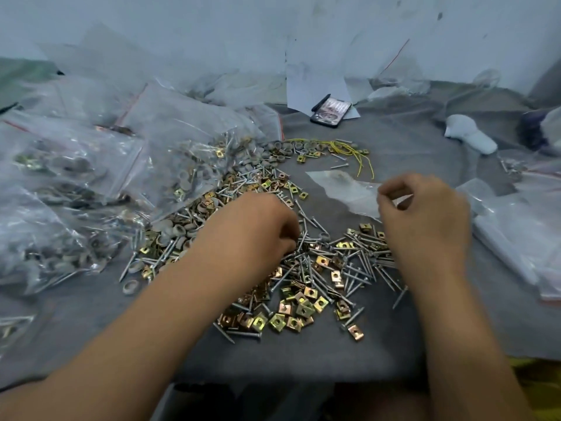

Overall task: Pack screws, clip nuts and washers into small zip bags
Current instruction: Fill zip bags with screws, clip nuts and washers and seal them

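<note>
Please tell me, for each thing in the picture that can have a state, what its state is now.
left hand: curled, reaching into the loose screws
right hand: pinching the small zip bag
small zip bag: held at one edge, looks almost empty
big bag: mouth open, parts spilling out
screws: loose in a pile
clip nuts: loose, scattered
phone: screen lit

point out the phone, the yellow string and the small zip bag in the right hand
phone (pixel 331 112): head view, middle of its screen.
yellow string (pixel 352 151): head view, on the tangled strands.
small zip bag (pixel 349 189): head view, clear middle of the bag left of the fingers.
</note>
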### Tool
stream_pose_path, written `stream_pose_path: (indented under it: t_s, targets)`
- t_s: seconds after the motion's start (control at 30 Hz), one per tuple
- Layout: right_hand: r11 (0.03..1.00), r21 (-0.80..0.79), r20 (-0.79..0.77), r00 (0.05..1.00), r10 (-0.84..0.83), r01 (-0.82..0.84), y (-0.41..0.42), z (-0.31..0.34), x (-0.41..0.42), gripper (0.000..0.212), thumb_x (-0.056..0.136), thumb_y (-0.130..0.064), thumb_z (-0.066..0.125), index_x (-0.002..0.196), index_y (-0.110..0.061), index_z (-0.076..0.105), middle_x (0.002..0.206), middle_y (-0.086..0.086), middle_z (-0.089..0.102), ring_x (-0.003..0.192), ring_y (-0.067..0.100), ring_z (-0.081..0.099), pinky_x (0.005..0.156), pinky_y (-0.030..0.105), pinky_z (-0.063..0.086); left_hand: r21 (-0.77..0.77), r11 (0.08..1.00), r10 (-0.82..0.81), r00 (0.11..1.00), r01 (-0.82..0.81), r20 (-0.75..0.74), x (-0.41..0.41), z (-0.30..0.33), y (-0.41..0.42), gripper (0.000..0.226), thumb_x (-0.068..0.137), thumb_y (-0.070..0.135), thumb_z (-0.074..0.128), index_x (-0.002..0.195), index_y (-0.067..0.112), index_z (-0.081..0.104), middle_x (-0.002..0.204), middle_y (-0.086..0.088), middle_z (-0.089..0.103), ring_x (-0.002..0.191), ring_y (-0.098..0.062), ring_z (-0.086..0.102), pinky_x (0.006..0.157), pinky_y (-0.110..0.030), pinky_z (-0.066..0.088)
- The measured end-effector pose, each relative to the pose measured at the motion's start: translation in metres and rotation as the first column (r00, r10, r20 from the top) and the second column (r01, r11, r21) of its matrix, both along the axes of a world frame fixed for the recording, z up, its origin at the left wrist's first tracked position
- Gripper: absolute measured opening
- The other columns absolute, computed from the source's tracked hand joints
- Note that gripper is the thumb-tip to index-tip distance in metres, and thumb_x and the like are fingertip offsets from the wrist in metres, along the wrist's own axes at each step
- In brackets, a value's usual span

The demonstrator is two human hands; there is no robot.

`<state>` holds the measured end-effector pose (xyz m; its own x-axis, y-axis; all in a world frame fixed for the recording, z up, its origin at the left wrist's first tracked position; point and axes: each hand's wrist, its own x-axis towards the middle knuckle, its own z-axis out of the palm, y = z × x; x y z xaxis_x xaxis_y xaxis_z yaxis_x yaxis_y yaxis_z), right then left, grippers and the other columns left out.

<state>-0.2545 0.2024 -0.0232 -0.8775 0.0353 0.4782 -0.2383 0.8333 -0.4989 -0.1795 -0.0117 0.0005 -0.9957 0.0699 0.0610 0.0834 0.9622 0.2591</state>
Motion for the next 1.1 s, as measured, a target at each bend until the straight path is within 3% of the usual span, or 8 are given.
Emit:
stream_pose_path:
  t_s: [0.27,0.4,0.47,0.53,0.6,0.67,0.97,1.1]
  targets:
    - [0.972,-0.176,-0.271,0.957,0.103,-0.155,0.009,0.029,0.022,0.014,0.09,-0.017,0.071,0.101,-0.024,0.077,0.093,-0.004,0.073,0.079,0.011,0.068,0.081,0.037,0.058,-0.227,0.972,0.04,0.995,-0.059,-0.088,-0.005,-0.003,0.014,0.009,0.1,0.036,0.07,0.104,0.03,0.076,0.105,0.008,0.065,0.103,-0.021,0.066,0.083,-0.043,0.061]
    - [0.874,-0.027,-0.098,0.872,0.48,-0.485,-0.011,0.025,0.029,0.015,0.09,-0.012,0.078,0.099,-0.024,0.078,0.091,-0.011,0.07,0.079,0.005,0.063,0.075,0.02,0.051,0.173,0.979,0.126,0.988,-0.11,-0.084,-0.006,-0.003,0.003,0.004,0.096,0.037,0.076,0.096,0.033,0.074,0.096,0.016,0.07,0.092,-0.008,0.067,0.079,-0.036,0.059]
    - [0.848,0.071,0.134,0.848,0.513,-0.525,-0.018,0.015,0.024,0.015,0.089,-0.017,0.081,0.098,-0.029,0.08,0.091,-0.013,0.066,0.081,0.004,0.06,0.078,0.022,0.05,0.562,0.808,0.229,0.973,-0.176,-0.025,-0.005,0.0,-0.01,0.005,0.098,0.028,0.075,0.096,0.029,0.071,0.089,0.011,0.077,0.082,-0.009,0.074,0.067,-0.029,0.059]
    - [0.865,0.161,0.281,0.862,0.422,-0.476,-0.02,0.006,0.018,0.01,0.092,-0.025,0.078,0.098,-0.033,0.08,0.096,-0.012,0.063,0.089,0.011,0.06,0.084,0.032,0.05,0.858,0.447,0.298,0.947,-0.252,0.123,-0.002,0.005,-0.025,0.001,0.103,0.016,0.067,0.103,0.015,0.067,0.09,0.001,0.082,0.079,-0.017,0.079,0.056,-0.028,0.057]
    - [0.883,0.187,0.323,0.876,0.358,-0.43,-0.02,0.001,0.015,0.007,0.094,-0.031,0.075,0.097,-0.037,0.078,0.1,-0.013,0.058,0.093,0.012,0.056,0.083,0.033,0.047,0.956,0.115,0.325,0.92,-0.271,0.221,0.0,0.008,-0.037,0.005,0.105,0.01,0.063,0.107,0.006,0.065,0.089,-0.008,0.081,0.074,-0.019,0.079,0.052,-0.024,0.056]
    - [0.9,0.177,0.322,0.887,0.33,-0.399,-0.022,-0.001,0.013,0.005,0.094,-0.036,0.075,0.097,-0.038,0.078,0.1,-0.014,0.053,0.09,0.009,0.051,0.079,0.032,0.044,0.965,-0.069,0.332,0.906,-0.254,0.263,0.001,0.007,-0.045,0.009,0.105,0.008,0.061,0.109,0.004,0.068,0.084,-0.008,0.08,0.068,-0.014,0.076,0.053,-0.021,0.056]
    - [0.898,0.203,0.288,0.9,0.327,-0.391,-0.029,-0.01,0.009,0.009,0.093,-0.045,0.072,0.096,-0.036,0.072,0.096,-0.014,0.051,0.092,0.01,0.052,0.075,0.032,0.045,0.906,-0.315,0.264,0.891,-0.283,0.37,0.001,0.0,-0.033,0.019,0.109,0.014,0.054,0.101,0.004,0.067,0.069,-0.003,0.071,0.055,-0.009,0.067,0.045,-0.019,0.051]
    - [0.891,-0.202,0.075,0.9,0.429,-0.407,-0.03,-0.006,0.012,0.004,0.09,-0.037,0.079,0.093,-0.035,0.077,0.095,-0.016,0.063,0.086,0.001,0.059,0.07,0.014,0.042,0.897,-0.29,0.235,0.884,-0.334,0.405,0.008,-0.002,-0.022,0.022,0.112,0.012,0.048,0.108,0.001,0.067,0.077,-0.009,0.075,0.062,-0.015,0.073,0.048,-0.021,0.054]
